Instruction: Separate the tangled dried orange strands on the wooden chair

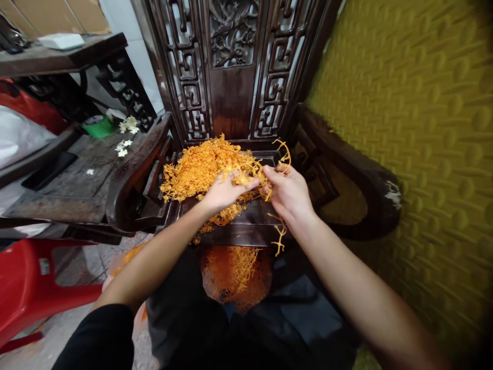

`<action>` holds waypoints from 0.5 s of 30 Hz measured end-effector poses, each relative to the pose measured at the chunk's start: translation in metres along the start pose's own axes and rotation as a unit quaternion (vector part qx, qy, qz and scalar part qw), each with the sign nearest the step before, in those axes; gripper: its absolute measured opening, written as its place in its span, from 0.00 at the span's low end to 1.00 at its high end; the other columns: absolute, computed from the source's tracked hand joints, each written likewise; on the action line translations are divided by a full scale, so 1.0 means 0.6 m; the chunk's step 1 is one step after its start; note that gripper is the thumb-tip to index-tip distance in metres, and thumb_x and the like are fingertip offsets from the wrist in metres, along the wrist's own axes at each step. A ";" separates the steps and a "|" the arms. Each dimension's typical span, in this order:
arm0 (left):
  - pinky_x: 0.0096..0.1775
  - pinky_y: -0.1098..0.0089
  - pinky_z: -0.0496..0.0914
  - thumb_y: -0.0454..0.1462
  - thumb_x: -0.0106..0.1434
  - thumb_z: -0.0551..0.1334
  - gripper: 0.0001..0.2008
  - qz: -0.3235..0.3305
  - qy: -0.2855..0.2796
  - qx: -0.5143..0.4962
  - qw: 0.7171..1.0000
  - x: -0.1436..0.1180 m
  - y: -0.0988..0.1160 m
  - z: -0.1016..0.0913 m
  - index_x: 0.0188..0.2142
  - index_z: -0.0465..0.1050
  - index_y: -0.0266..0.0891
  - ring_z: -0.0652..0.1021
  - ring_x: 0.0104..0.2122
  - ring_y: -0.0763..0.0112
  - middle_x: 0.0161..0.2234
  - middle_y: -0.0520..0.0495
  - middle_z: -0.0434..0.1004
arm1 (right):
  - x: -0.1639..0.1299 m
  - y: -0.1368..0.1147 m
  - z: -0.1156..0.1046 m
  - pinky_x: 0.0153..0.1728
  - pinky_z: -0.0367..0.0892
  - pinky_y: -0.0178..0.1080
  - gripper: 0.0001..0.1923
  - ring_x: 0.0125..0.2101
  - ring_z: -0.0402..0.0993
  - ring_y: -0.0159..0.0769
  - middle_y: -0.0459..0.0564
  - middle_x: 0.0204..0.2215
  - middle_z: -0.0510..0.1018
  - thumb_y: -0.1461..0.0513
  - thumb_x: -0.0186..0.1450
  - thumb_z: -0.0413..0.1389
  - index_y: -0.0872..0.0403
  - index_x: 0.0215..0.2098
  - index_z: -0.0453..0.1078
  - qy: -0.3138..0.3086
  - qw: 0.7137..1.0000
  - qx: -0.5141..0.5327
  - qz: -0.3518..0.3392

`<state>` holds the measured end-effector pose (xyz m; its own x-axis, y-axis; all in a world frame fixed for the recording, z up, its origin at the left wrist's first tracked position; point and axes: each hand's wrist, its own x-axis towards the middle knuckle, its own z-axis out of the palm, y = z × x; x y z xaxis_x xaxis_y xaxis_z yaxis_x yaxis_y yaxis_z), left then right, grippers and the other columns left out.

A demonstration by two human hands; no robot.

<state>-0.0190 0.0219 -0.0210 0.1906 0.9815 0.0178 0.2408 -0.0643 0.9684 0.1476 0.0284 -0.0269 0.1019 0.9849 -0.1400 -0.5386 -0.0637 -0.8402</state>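
A heap of small orange branching plastic-looking pieces (204,164) lies on the dark wooden chair seat (250,234). My left hand (225,192) is at the heap's right side, its fingers closed round a tangled cluster of yellow-orange sprigs (248,172). To its right, my right hand (290,192) pinches a thin orange branched stem (285,150), which curves up above the fingers. Another loose stem (280,239) hangs below that hand near the seat's front edge. The fingertips of both hands are partly hidden by the sprigs.
Below the seat, between the legs, an orange container or bag (215,280) holds more stems. Curved armrests (127,174) flank the seat. At left are a wooden side seat with green tape (99,127), a phone-like black slab (50,170) and a red stool (23,288). Yellow padding (416,113) stands right.
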 end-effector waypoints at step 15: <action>0.35 0.70 0.69 0.45 0.67 0.59 0.15 0.056 -0.064 0.202 0.976 -0.007 0.032 -0.015 0.36 0.80 0.38 0.75 0.31 0.70 0.29 0.47 0.80 | -0.017 -0.007 0.003 0.17 0.53 0.29 0.27 0.25 0.67 0.26 0.46 0.33 0.80 0.58 0.42 0.77 0.53 0.29 0.64 -0.131 0.985 -0.091 0.064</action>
<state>-0.0240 0.0184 -0.0004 0.3483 0.9353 0.0622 0.5624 -0.2616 0.7844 0.1470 0.0189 -0.0211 -0.1893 0.9730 -0.1317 -0.3712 -0.1951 -0.9078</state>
